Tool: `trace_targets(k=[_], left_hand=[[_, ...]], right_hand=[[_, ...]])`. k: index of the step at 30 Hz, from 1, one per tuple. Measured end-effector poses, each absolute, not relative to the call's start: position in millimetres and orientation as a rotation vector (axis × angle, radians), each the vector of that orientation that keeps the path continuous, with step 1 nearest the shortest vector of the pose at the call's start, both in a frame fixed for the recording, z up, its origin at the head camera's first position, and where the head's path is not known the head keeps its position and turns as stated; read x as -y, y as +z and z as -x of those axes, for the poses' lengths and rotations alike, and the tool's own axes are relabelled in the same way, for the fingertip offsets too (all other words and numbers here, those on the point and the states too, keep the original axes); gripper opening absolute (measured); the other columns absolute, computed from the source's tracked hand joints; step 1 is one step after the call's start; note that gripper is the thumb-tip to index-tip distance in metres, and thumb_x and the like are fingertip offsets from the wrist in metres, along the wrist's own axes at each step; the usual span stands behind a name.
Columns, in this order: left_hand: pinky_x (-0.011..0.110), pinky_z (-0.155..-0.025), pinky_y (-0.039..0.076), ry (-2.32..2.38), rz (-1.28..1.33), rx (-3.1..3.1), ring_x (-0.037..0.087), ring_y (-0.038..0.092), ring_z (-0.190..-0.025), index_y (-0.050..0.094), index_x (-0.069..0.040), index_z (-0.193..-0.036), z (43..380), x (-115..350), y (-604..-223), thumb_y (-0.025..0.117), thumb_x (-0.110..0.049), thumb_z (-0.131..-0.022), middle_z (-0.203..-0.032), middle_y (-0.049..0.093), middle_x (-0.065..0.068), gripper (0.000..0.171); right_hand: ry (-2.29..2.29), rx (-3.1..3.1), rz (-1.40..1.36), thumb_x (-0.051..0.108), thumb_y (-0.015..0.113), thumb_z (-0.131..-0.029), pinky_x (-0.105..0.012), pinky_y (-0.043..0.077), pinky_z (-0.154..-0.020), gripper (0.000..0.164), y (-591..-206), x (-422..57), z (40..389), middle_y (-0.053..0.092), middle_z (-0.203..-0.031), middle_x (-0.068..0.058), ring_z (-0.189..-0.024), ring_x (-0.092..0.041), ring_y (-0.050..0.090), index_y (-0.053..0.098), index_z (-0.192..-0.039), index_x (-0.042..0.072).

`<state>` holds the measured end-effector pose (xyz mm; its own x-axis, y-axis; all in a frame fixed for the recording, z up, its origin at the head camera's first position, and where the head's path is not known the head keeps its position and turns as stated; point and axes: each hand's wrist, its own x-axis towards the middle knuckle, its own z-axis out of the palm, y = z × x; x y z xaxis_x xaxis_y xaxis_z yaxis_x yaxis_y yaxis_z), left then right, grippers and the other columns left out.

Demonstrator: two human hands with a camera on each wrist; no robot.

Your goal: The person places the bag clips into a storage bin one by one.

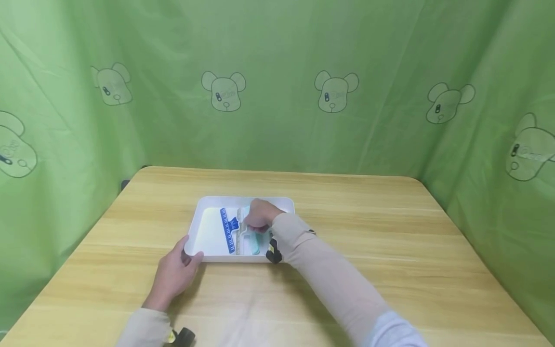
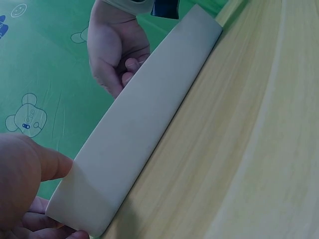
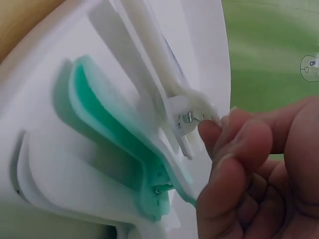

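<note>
A white tray (image 1: 238, 259) lies on the table. My left hand (image 1: 174, 273) grips its near left corner, the thumb (image 2: 55, 165) on the outer wall and the other fingers under the edge. Inside the tray, my right hand (image 1: 262, 215) pinches the handle end of a whitish clip (image 3: 159, 64) between thumb and fingertips; a small metal spring shows there. To its left in the head view lies a blue clip (image 1: 228, 231) with a long bar. A teal clip (image 1: 255, 245) sits on the other side, partly hidden by the hand.
Another white clip (image 3: 65, 184) lies beside the teal one in the right wrist view. The wooden table (image 1: 390, 231) extends around the tray. Green curtains (image 1: 277, 135) with mouse-head prints hang behind and at both sides.
</note>
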<state>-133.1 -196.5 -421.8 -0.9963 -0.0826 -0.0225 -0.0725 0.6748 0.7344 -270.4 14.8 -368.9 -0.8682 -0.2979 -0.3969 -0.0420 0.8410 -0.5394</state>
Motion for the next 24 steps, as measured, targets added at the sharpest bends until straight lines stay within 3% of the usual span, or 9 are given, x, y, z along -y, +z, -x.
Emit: trace_targets(k=[11, 24], left_hand=[[0.054, -0.109, 0.033, -1.264, -0.137, 2.856, 0.046, 0.035, -0.133, 0.023, 0.007, -0.149, 135.1, 197.0, -425.7, 0.057, -0.026, -0.097, -0.148, 0.033, 0.031, 0.071], [0.054, -0.108, 0.033, -1.248, -0.131, 2.867, 0.047, 0.035, -0.133, 0.023, 0.008, -0.149, 134.6, 196.6, -423.7, 0.057, -0.027, -0.097, -0.147, 0.032, 0.032, 0.071]], right_hand=[[-0.740, -2.538, 0.190, 0.019, 0.061, -0.095, -0.017, 0.040, -0.038, 0.021, -375.6, -12.3, 270.3, 0.050, -0.049, 0.000, -0.038, -0.008, 0.045, 0.061, -0.084, 0.001], [-0.768, -2.555, 0.213, 0.022, 0.060, -0.096, -0.019, 0.043, -0.039, 0.032, -371.6, -16.9, 269.1, 0.054, -0.050, -0.001, -0.040, -0.010, 0.047, 0.060, -0.069, 0.006]])
